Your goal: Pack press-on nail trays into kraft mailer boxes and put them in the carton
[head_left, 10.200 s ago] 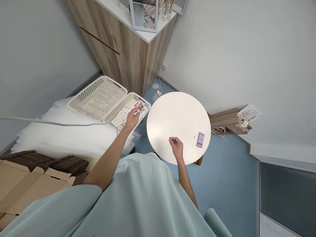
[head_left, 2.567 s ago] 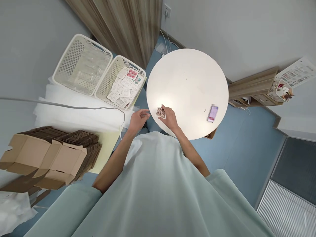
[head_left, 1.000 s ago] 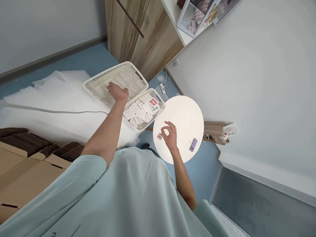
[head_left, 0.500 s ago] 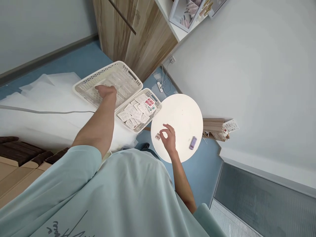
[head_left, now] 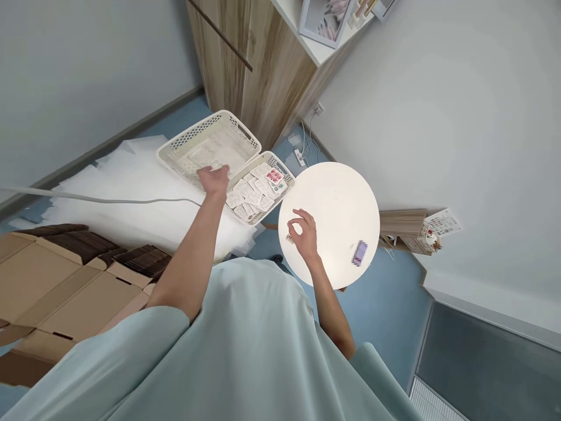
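Change shows at the left hand [head_left: 214, 180]: it has drawn back from the middle of the perforated basket [head_left: 193, 134] toward the near rim, digits spread at the sides, though with its fingertips hidden I cannot tell whether it holds anything. That suggests the reach among the clear plastic pieces [head_left: 223, 149] is past its deepest point. The right hand [head_left: 304, 232] matches its earlier pose, thumb and forefinger closed in a ring, nothing visibly gripped. The small nail set [head_left: 290, 238] lies just beside that pinch, while cards [head_left: 256, 192] lie between both hands.
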### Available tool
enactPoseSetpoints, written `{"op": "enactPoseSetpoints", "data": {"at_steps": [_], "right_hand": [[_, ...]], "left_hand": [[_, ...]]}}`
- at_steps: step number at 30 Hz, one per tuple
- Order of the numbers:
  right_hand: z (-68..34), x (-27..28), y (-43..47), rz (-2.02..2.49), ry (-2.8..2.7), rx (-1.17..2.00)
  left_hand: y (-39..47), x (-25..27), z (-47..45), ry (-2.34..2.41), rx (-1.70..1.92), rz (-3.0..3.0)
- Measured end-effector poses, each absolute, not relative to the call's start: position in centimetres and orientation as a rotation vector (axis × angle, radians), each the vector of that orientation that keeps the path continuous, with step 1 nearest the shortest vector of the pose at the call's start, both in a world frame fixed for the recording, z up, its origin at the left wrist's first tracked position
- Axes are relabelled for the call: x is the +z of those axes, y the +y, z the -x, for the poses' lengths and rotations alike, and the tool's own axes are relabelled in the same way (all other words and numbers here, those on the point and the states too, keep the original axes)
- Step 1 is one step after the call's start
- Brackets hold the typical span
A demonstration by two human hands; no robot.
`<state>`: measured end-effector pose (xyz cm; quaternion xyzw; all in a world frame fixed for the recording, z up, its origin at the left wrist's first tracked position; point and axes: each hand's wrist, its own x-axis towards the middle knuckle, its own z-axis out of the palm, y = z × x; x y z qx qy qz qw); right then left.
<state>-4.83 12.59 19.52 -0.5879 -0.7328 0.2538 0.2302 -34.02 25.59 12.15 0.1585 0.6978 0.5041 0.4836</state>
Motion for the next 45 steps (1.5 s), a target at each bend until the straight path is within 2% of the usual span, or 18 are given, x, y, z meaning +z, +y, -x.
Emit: {"op": "enactPoseSetpoints", "data": {"at_steps": [4, 11, 20, 28, 38, 45], "right_hand": [[3.3, 20.4, 12.3, 1.572, -1.906, 0.719], [-2.0, 21.3, 11.4, 1.712, -1.428, 0.821], [-9.8, 19.3, 7.1, 1.7, -0.994, 0.993], [-13.2, 18.7, 3.0, 1.696, -0.894, 0.934], [-16.9, 17.9, 2.2, 1.275, -0.391, 1.665], [-15.8, 18.0, 2.2, 1.255, -0.407, 1.797]], "left_hand": [[21.7, 14.9, 28.0, 1.63, 1.219, -0.327], [15.3, 18.2, 17.9, 1.342, 0.992, -0.584], [10.7, 18.4, 9.1, 1.279, 0.765, -0.752], [8.8, 18.2, 4.6, 1.269, 0.713, -0.942], [8.2, 18.8, 4.5, 0.782, 0.706, -0.643], [8.1, 19.7, 4.9, 0.752, 0.667, -0.736]]}}
